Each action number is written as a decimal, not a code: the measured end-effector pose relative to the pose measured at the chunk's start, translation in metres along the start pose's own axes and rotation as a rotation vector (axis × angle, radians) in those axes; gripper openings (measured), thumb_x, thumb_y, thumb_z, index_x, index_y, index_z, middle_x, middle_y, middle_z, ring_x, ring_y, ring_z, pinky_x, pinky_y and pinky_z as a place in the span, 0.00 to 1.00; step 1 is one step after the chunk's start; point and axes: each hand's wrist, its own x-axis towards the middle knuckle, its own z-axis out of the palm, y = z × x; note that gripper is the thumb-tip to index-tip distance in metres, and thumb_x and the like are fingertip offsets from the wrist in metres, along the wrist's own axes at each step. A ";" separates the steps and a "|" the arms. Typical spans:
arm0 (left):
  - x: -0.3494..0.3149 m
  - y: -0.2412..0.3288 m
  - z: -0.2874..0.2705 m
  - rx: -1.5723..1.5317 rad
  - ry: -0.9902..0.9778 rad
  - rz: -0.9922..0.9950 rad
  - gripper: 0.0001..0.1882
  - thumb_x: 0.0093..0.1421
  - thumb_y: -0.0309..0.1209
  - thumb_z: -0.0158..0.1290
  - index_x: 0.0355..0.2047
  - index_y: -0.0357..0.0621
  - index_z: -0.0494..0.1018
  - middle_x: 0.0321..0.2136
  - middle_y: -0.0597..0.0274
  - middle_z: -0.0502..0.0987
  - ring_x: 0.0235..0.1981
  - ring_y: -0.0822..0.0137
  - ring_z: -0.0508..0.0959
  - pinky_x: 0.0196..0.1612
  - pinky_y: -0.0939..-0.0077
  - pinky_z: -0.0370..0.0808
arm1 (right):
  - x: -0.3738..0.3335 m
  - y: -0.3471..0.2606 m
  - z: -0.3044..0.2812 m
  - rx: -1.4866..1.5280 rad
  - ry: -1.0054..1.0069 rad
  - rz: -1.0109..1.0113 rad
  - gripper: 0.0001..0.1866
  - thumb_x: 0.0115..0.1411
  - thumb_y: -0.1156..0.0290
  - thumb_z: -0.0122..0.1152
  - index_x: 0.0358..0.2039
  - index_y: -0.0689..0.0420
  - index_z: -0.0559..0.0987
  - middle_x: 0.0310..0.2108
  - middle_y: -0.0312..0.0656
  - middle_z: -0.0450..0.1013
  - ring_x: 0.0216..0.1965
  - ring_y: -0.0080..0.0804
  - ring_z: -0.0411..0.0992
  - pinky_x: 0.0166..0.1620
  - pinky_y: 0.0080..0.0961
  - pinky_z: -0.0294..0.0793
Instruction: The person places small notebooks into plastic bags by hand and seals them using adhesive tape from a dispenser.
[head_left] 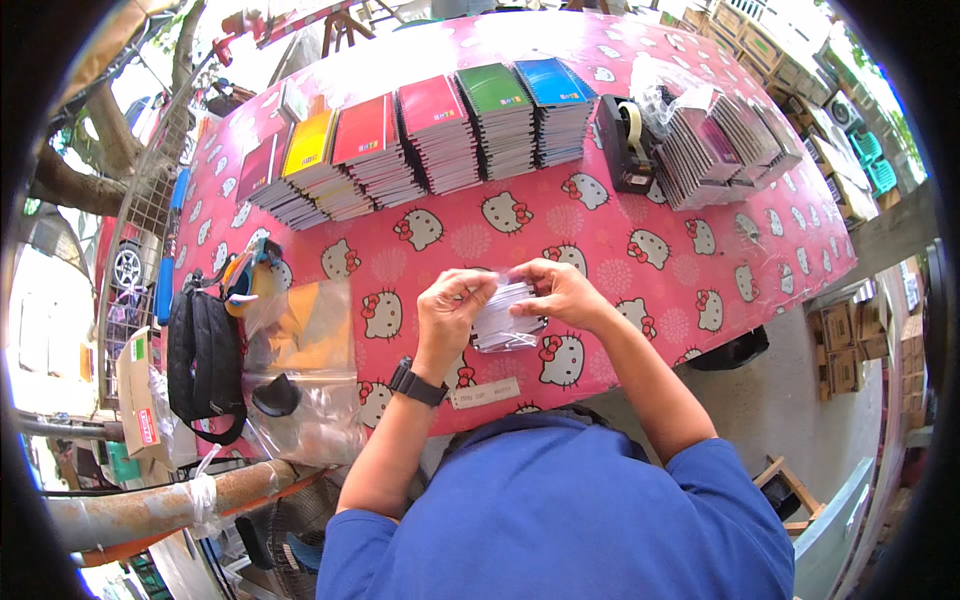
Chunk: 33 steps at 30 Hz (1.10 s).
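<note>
A small bundle of white-edged notebooks [503, 326] stands on the table in front of me, with glossy clear plastic about it. My left hand [452, 308] is at the bundle's upper left, fingers pinched together on what looks like the clear plastic. On the other side my right hand [562, 295] curls over the bundle's upper right, thumb against the white edges and fingertips at its top. A black watch is on my left wrist. Just below the bundle lies a pale strip with writing [485, 393].
Several tall stacks of spiral notebooks [435, 105], with maroon, yellow, red, green and blue covers, line the back. A black tape dispenser [627, 150] stands beside plastic-covered notebooks [700, 145]. At left lie a black bag [203, 355] and clear plastic bags [300, 415] on the pink patterned tablecloth [470, 240].
</note>
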 end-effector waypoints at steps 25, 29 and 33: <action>-0.039 0.007 -0.011 0.735 -0.206 0.303 0.39 0.44 0.49 0.60 0.56 0.53 0.64 0.57 0.62 0.64 0.64 0.57 0.51 0.64 0.52 0.38 | -0.026 -0.026 -0.006 -0.657 -0.270 -0.441 0.45 0.36 0.47 0.70 0.56 0.50 0.68 0.62 0.37 0.56 0.66 0.43 0.41 0.62 0.45 0.47; -0.049 -0.011 0.004 0.705 0.000 0.379 0.16 0.50 0.33 0.55 0.42 0.56 0.77 0.46 0.71 0.75 0.58 0.62 0.64 0.64 0.55 0.43 | -0.039 0.003 0.011 -0.792 -0.046 -0.554 0.32 0.45 0.61 0.66 0.53 0.48 0.72 0.57 0.37 0.64 0.63 0.38 0.54 0.60 0.41 0.53; -0.045 -0.013 0.013 0.520 0.133 0.323 0.08 0.50 0.31 0.57 0.33 0.52 0.80 0.39 0.69 0.79 0.50 0.64 0.70 0.62 0.58 0.48 | -0.037 0.000 0.025 -0.692 0.194 -0.607 0.14 0.49 0.66 0.63 0.37 0.53 0.78 0.48 0.37 0.71 0.55 0.36 0.64 0.56 0.38 0.58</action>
